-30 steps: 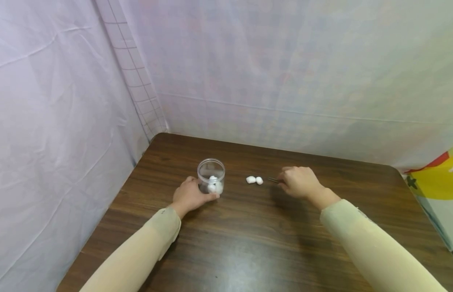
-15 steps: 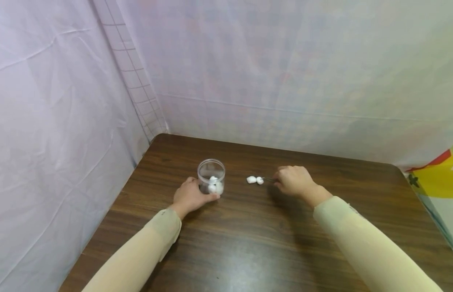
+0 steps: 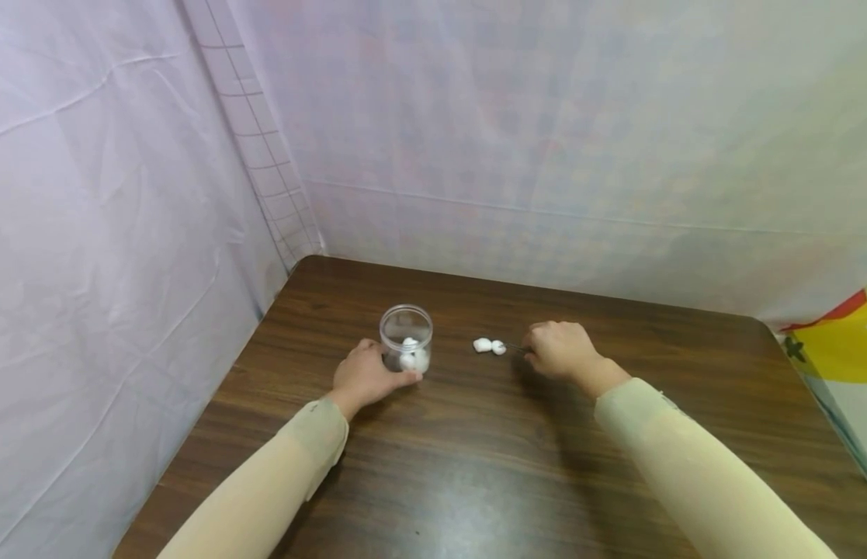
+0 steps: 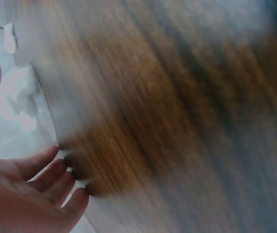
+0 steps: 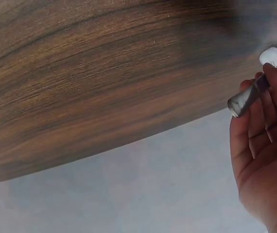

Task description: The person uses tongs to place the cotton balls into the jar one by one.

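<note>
My left hand [image 3: 365, 379] holds a clear, lidless plastic jar [image 3: 406, 329], thumb on the near side and fingers around the left. Several white cotton balls [image 3: 414, 359] lie at the jar's bottom. To the right of the jar, two more rest side by side on the table: a left cotton ball [image 3: 482, 345] and a right cotton ball [image 3: 499, 348]. My right hand [image 3: 561, 349] pinches metal tweezers [image 5: 247, 97] between thumb and fingers. The tweezers' tips reach the right cotton ball; whether they grip it I cannot tell.
Everything stands on a dark wood-grain table [image 3: 433, 450] with rounded far corners. White curtains [image 3: 517, 140] hang behind it and along the left. A yellow and red printed cloth [image 3: 841, 345] shows at the far right.
My right hand has moved left, bringing the tweezers' tips from a gap away to the right cotton ball. The left hand and jar look unmoved.
</note>
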`<act>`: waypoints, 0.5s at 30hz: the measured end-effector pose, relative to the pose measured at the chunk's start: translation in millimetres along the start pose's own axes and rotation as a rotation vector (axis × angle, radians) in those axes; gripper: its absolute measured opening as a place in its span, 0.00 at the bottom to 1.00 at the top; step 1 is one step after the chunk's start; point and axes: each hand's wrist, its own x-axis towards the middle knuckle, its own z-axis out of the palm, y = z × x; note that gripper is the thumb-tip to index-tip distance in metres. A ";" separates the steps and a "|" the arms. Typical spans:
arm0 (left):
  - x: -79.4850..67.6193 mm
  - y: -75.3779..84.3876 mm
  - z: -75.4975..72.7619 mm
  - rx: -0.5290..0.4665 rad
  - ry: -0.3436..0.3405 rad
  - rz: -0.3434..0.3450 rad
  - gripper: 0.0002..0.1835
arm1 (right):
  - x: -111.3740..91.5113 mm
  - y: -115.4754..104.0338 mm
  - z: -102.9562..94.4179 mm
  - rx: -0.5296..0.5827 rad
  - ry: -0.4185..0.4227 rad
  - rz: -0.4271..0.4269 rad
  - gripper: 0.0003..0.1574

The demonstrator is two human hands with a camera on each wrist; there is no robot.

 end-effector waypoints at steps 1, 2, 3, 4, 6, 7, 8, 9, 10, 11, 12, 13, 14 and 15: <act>0.2 0.2 0.0 0.000 0.000 0.002 0.46 | -0.4 0.0 -0.1 -0.001 0.001 0.001 0.05; 0.3 0.4 0.0 -0.001 0.000 0.003 0.46 | -0.7 0.1 -0.4 -0.003 0.003 0.005 0.05; 0.2 0.5 0.0 -0.001 0.000 0.004 0.46 | -1.1 0.2 -0.8 -0.003 0.005 0.006 0.05; 0.2 0.7 -0.2 -0.002 -0.001 0.005 0.46 | -1.6 0.5 -1.1 -0.005 0.006 0.011 0.05; 0.2 1.1 -0.4 -0.003 -0.001 0.006 0.46 | -3.0 1.8 -2.2 -0.011 0.007 0.023 0.04; 0.2 1.2 -0.4 -0.004 -0.002 0.007 0.46 | -4.0 2.8 -2.7 -0.011 0.010 0.026 0.03; 0.1 1.3 -0.5 -0.004 -0.002 0.007 0.46 | -5.0 3.7 -3.5 -0.012 0.011 0.029 0.03; 0.0 1.4 -0.6 -0.004 -0.002 0.008 0.46 | -6.4 4.8 -4.5 -0.015 0.013 0.032 0.03; -0.2 1.4 -0.8 -0.004 -0.002 0.007 0.46 | -8.1 6.0 -5.8 -0.016 0.014 0.037 0.02; -0.1 1.3 -0.7 -0.004 -0.003 0.007 0.46 | -9.7 7.1 -7.1 -0.016 0.015 0.038 0.02; -0.1 1.1 -0.7 -0.003 -0.003 0.007 0.46 | -11.4 8.2 -8.6 -0.016 0.012 0.041 0.02; -0.2 0.7 -0.4 -0.003 -0.004 0.008 0.46 | -13.1 9.4 -10.2 -0.015 0.010 0.043 0.02; -0.3 0.5 -0.5 -0.004 -0.003 0.008 0.46 | -14.9 10.4 -12.1 -0.014 0.007 0.047 0.02; -0.1 0.1 0.0 -0.005 -0.003 0.008 0.46 | -16.8 11.5 -13.9 -0.016 0.009 0.048 0.01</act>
